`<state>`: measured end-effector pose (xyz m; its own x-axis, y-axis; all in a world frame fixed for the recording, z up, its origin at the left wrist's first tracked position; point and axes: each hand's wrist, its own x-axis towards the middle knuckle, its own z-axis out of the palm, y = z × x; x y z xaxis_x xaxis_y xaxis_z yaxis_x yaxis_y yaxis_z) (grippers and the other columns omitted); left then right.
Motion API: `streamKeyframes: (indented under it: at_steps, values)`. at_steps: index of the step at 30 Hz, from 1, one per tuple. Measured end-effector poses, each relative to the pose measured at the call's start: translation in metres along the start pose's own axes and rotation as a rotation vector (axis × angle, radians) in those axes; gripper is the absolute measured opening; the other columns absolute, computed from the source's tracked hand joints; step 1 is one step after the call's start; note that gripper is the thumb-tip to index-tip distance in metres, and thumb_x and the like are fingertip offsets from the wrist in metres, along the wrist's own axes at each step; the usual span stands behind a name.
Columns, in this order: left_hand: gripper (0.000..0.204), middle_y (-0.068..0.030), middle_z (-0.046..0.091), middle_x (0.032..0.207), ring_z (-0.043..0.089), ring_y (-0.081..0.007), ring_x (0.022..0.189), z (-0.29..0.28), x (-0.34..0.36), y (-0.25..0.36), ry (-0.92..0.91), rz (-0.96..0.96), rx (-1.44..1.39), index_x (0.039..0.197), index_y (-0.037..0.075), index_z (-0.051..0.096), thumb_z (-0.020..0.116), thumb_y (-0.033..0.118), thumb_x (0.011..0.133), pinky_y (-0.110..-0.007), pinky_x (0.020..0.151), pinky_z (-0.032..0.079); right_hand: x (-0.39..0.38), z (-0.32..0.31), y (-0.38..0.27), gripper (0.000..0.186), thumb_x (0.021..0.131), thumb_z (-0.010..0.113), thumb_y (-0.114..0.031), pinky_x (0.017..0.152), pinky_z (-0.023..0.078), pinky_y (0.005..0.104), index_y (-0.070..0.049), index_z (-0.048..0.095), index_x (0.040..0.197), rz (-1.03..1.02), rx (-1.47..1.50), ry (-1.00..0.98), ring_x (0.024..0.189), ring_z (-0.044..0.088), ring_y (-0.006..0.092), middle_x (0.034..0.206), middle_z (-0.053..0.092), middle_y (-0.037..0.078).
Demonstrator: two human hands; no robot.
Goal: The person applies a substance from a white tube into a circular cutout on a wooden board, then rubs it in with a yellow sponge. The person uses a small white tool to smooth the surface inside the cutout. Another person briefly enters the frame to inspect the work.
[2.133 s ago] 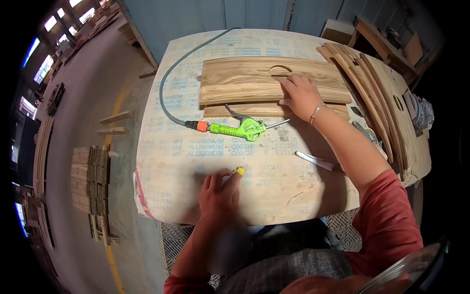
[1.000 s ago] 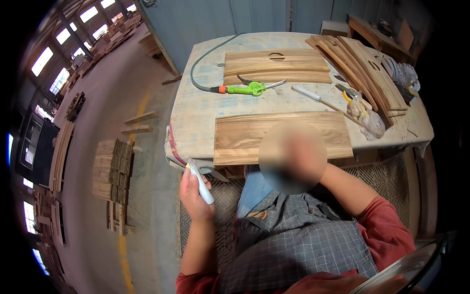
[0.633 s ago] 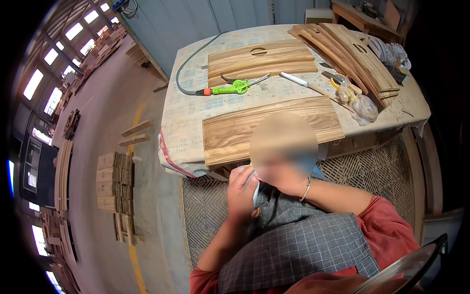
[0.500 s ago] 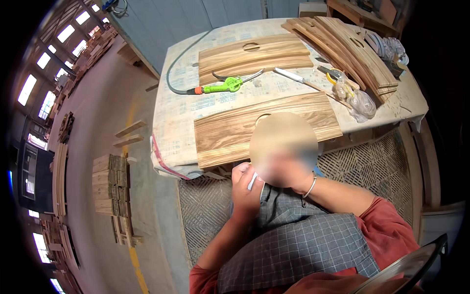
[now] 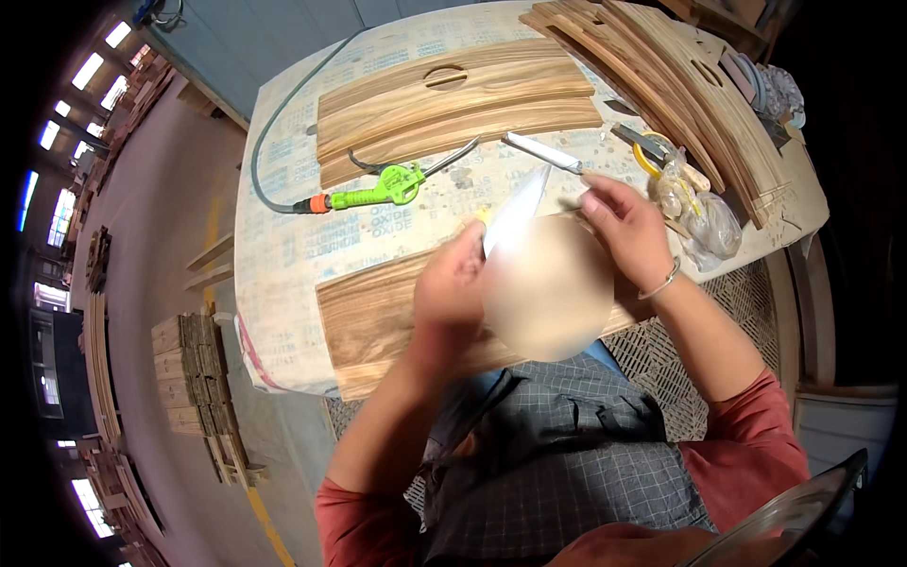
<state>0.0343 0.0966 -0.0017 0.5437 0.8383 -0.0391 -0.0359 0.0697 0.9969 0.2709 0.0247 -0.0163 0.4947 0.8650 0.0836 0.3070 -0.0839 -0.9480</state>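
My left hand [image 5: 450, 293] is closed on a white, flat, pointed piece [image 5: 515, 215], perhaps a sheet of paper; motion smears it. Its lower part is lost behind a round blurred patch. To the right, my right hand [image 5: 625, 227] has its thumb and fingers curled over the handle of a long thin tool. That tool's white end [image 5: 543, 151] lies toward the middle of the table, and my hand covers most of its handle. Beneath my hands is a wooden board [image 5: 364, 321], partly hidden by them and the patch.
A green air blow gun [image 5: 378, 187] with a hose lies left of centre. Behind it is a second board [image 5: 378, 113] with an oval cutout. Stacked boards [image 5: 661, 94] fill the far right, near a clear plastic bag [image 5: 709, 227] and a yellow tape roll [image 5: 650, 151].
My hands have come apart and moved up over the table. The right one has gone to the thin tool; the left has lifted the white piece. The whole view has shifted.
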Motion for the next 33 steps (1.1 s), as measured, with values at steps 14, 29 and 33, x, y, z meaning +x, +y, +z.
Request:
streamKeyframes:
  at_steps: [14,29,33]
  values:
    - [0.025,-0.0176,0.064,0.11,0.063,-0.0327,0.101,0.003,0.043,-0.03,0.205,0.517,0.765,0.109,0.0,0.067,0.066,0.003,0.085,-0.037,0.09,0.05,0.088,-0.002,0.005,0.022,0.085,0.075,-0.016,0.067,0.05,0.0403,-0.004,0.058,0.095,-0.214,-0.672,0.104,0.074,0.064,0.0321,0.081,0.067,0.012]
    - [0.021,-0.0094,0.069,0.094,0.065,-0.0139,0.083,0.013,-0.023,0.007,-0.131,-0.058,-0.253,0.115,-0.007,0.06,0.054,0.007,0.1,-0.028,0.076,0.054,-0.065,0.015,-0.044,0.018,0.098,0.061,-0.014,0.06,0.052,0.0231,0.001,0.056,0.106,0.655,0.983,-0.624,0.074,0.064,0.0134,0.095,0.067,0.014]
    - [0.017,-0.0048,0.069,0.089,0.06,-0.0088,0.078,0.003,-0.048,0.017,-0.208,-0.119,-0.207,0.107,-0.005,0.065,0.066,0.004,0.093,-0.024,0.068,0.049,-0.094,0.023,-0.032,0.03,0.103,0.055,-0.024,0.066,0.055,0.0226,0.003,0.059,0.115,0.74,1.081,-0.743,0.079,0.065,0.0134,0.097,0.066,0.01]
